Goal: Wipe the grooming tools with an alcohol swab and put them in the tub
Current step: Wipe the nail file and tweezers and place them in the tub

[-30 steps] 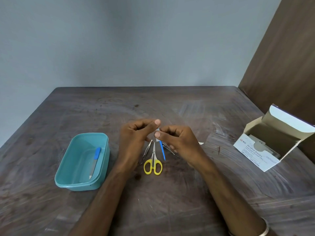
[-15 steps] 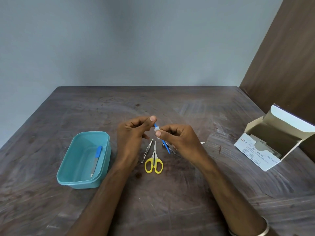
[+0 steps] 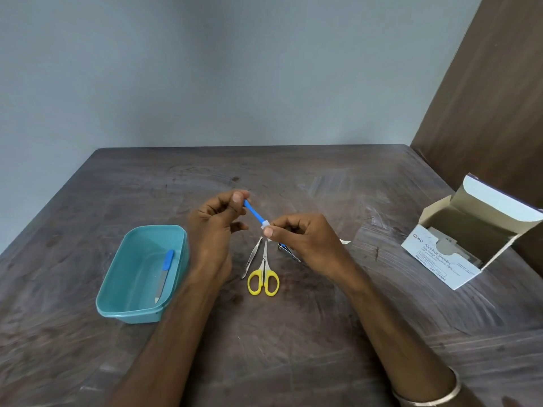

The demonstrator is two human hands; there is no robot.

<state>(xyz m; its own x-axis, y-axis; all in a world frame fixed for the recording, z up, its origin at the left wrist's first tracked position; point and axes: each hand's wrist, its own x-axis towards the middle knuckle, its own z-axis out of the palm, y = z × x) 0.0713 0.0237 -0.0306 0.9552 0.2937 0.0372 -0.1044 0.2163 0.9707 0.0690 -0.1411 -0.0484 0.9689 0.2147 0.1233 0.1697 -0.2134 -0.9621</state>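
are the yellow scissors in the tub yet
No, the yellow scissors lie on the table between the forearms, outside the teal tub, which holds only a blue-handled nail file.

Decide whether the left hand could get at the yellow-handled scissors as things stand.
Probably not yet: the way to the yellow-handled scissors looks free, but the left hand is pinching the thin blue tool.

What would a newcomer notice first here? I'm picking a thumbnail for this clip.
Two hands meet over the middle of the table: the left hand pinches one end of a thin blue tool while the right hand pinches a white swab around it. Just below lie yellow-handled scissors, and at left a teal tub holds a blue-handled nail file.
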